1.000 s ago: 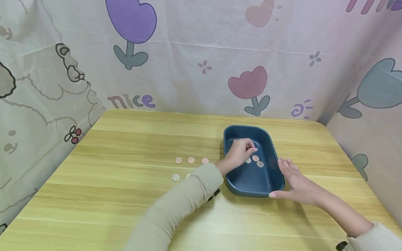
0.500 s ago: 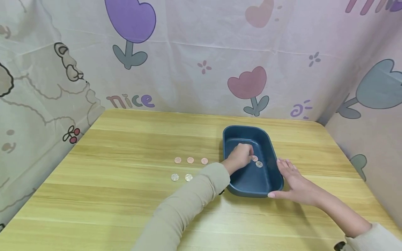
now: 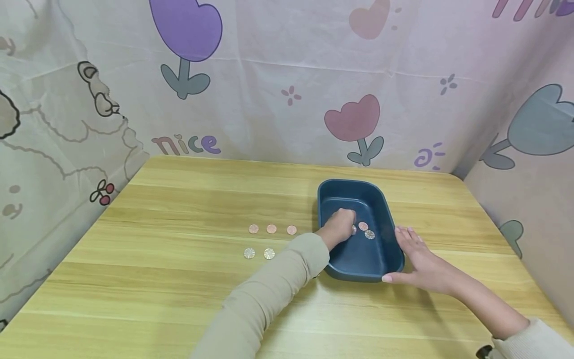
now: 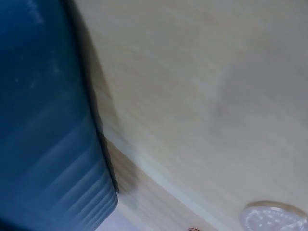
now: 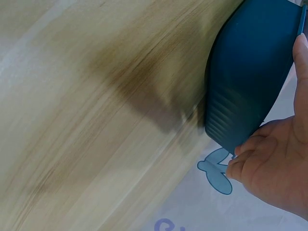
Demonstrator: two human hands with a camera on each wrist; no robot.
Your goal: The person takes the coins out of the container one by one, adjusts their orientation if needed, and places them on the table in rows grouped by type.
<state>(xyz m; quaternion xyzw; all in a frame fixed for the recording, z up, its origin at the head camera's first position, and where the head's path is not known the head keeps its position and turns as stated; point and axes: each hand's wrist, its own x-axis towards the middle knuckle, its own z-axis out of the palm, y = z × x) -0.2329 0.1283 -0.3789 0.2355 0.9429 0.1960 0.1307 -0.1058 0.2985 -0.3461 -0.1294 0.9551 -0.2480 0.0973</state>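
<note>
In the head view a dark blue rectangular box [image 3: 358, 259] stands on the wooden table. My left hand [image 3: 340, 227] reaches down into it, knuckles up. Its fingertips are hidden, so whether it pinches anything is unclear. Right beside that hand lies a silver coin [image 3: 354, 230], partly covered. A copper-coloured coin [image 3: 363, 226] and another silver coin [image 3: 369, 234] lie close by on the box floor. My right hand [image 3: 423, 262] rests against the box's right side, fingers extended and thumb at the near corner. The right wrist view shows this hand [image 5: 279, 159] touching the box [image 5: 250, 67].
Left of the box, three copper-coloured coins [image 3: 271, 229] form a row on the table [image 3: 179, 279]. Nearer me lie two silver coins [image 3: 269, 254], beside my left sleeve [image 3: 273, 289]. A printed cloth [image 3: 269, 99] hangs behind the table's far edge.
My left hand has moved down inside the box and slightly back to the left, so the silver coin beside it shows again in part. The right hand and box stay put.
</note>
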